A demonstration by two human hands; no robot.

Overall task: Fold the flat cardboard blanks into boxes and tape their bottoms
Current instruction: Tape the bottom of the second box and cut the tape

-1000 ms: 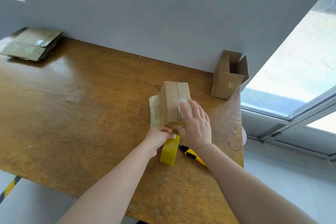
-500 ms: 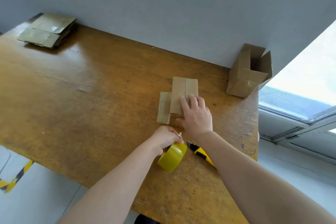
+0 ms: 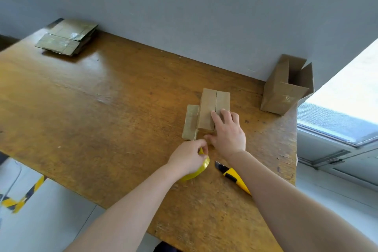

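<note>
Still: right hand (image 3: pixel 229 135) flat on box (image 3: pixel 210 104) | left hand (image 3: pixel 187 158) grips tape roll (image 3: pixel 205 164), now flatter

Brown, tan and yellow against grey.
Amber-brown grained worktop (image 3: pixel 102 108); tan cardboard box (image 3: pixel 212 106); yellow tape roll (image 3: pixel 201 168); yellow-and-black knife (image 3: pixel 233 176); yellow-black striped floor tape (image 3: pixel 22 196); grey wall (image 3: pixel 204 16); flat blanks (image 3: pixel 65 37) look olive-brown, perhaps from glare.

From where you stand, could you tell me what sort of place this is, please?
Probably a small packing bench: a worn wooden table, a stack of flat cardboard blanks, a yellow tape roll and a utility knife.
</note>
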